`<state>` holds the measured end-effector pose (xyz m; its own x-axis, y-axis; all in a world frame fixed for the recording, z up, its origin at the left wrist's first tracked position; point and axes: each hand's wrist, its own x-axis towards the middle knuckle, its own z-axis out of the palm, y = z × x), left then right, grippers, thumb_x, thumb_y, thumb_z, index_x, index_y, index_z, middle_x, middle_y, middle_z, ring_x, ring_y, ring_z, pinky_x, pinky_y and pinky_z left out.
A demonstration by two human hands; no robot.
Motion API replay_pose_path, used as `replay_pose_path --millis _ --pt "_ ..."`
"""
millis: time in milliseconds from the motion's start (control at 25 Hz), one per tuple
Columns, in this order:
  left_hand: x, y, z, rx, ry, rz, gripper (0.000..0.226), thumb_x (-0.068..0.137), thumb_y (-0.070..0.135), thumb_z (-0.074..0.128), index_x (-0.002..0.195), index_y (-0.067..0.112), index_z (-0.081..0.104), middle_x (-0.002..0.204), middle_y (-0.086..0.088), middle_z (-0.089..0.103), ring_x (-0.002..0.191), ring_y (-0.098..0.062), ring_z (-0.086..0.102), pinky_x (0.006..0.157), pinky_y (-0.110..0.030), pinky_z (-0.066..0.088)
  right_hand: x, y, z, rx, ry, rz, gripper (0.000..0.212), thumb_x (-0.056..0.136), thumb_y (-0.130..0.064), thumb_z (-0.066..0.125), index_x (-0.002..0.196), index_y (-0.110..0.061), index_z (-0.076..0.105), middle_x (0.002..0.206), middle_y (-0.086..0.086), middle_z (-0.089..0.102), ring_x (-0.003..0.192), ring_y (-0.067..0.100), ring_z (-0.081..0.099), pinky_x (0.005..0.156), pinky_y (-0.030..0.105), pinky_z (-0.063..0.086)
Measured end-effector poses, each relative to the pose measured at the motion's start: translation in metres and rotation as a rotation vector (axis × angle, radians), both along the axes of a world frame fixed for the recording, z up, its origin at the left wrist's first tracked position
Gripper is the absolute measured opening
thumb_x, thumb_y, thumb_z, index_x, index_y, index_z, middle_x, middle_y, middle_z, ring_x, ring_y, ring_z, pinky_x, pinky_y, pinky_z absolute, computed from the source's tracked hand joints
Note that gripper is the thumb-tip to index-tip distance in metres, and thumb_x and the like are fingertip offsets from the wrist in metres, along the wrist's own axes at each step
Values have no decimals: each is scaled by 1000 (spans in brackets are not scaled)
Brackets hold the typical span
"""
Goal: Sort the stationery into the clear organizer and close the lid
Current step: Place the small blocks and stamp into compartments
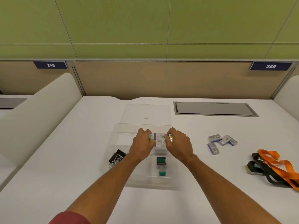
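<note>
The clear organizer (pixel 118 170) lies open on the white desk, its lid (pixel 147 110) folded back behind it. My left hand (pixel 142 143) and my right hand (pixel 177 143) both hold a small flat pack with a purple stripe and white label (pixel 160 140) over a rear middle compartment, one hand at each end. Coloured tabs show at my left fingertips. Black binder clips (pixel 117 157) fill the left compartment. A dark green block and a teal piece (pixel 161 164) sit in a front middle compartment.
Several grey and purple staple boxes (pixel 222 141) lie loose to the right of the organizer. Farther right are orange and black lanyards (pixel 275 167). A grey cable hatch (pixel 215 109) is set into the desk at the back right. White dividers flank the desk.
</note>
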<state>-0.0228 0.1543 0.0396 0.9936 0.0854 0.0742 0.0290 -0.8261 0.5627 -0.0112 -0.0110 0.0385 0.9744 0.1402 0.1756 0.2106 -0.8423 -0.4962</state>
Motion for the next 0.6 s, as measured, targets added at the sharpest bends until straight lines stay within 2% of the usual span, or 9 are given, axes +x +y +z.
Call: replay_pose_path --millis 200,360,600 --pt "7 56 2 15 26 28 41 93 26 53 130 9 51 121 -14 47 100 -27 56 77 -27 43 0 43 -1 2 -35 -27 14 93 -31 52 98 -18 53 92 1 64 79 20 61 71 33 51" --pt "21 94 1 57 60 39 23 91 20 50 102 1 55 105 -16 51 89 -32 56 69 -33 41 1 67 -5 37 -58 -45 13 94 -29 51 96 -16 55 88 1 65 75 17 59 71 32 49" --pt "51 119 -10 203 180 -52 22 91 20 52 97 -1 56 105 -20 57 92 -36 58 69 -33 40 3 84 -10 67 -62 -83 11 93 -26 53 96 -16 56 88 1 65 75 15 59 73 34 53"
